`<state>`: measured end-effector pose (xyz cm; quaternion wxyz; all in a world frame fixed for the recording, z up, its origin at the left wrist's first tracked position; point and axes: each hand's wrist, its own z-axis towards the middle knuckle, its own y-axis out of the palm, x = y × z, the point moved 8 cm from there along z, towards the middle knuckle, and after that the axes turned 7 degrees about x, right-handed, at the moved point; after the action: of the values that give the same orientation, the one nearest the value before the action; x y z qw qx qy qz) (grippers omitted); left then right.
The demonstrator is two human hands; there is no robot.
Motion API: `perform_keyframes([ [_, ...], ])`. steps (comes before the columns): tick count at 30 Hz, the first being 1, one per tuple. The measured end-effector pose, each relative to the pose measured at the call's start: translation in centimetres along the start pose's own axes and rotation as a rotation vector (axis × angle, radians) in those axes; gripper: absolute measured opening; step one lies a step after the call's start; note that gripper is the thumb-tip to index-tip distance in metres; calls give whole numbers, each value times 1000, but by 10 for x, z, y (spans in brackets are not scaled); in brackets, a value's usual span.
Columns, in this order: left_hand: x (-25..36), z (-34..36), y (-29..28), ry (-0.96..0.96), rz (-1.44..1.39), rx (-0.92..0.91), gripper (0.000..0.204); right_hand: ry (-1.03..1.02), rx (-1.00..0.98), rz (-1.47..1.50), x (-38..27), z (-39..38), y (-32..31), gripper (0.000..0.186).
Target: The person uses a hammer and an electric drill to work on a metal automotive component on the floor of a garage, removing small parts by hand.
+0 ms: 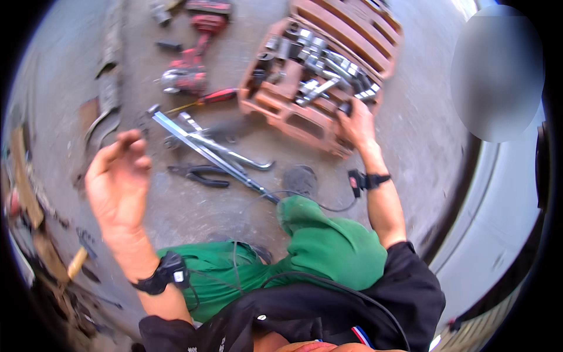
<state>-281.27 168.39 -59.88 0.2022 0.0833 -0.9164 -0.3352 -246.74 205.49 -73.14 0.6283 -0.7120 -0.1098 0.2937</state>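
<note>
My left hand (122, 185) is raised over the floor on the left, its fingers loosely bent and apart, with nothing in it. At the near right corner of an open orange-brown tool case (281, 114), my right hand (359, 124) reaches in with bent fingers. A dark piece shows at its fingertips, too blurred to name. Silvery sockets (314, 50) and short metal bars lie jumbled inside the case. Between my hands, a long bar (205, 154) and a bent-ended wrench (240, 158) cross on the floor, with black-handled pliers (202, 175) beside them.
A red power tool (190, 67) and a red-handled screwdriver (220, 95) lie left of the case. Further left is a long metal part (109, 88). A wooden-handled hammer (77, 261) lies at the lower left. A pale panel (495, 199) borders the right side. Cables run from my wrists.
</note>
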Motion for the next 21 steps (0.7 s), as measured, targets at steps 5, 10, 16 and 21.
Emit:
perform_keyframes([
  [5, -41, 1, 35, 127, 310, 79, 19, 436, -269, 950, -18, -3, -25, 45],
  [10, -65, -39, 57, 34, 481, -21, 13, 286, -759, 1454, -230, -11, -43, 44],
  [16, -66, -54, 64, 161, 300, -53, 13, -223, -1066, 798, -413, -42, 26, 44],
  [21, -45, -71, 83, 223, 139, -64, 14, -272, -870, 912, -484, -77, 126, 44],
])
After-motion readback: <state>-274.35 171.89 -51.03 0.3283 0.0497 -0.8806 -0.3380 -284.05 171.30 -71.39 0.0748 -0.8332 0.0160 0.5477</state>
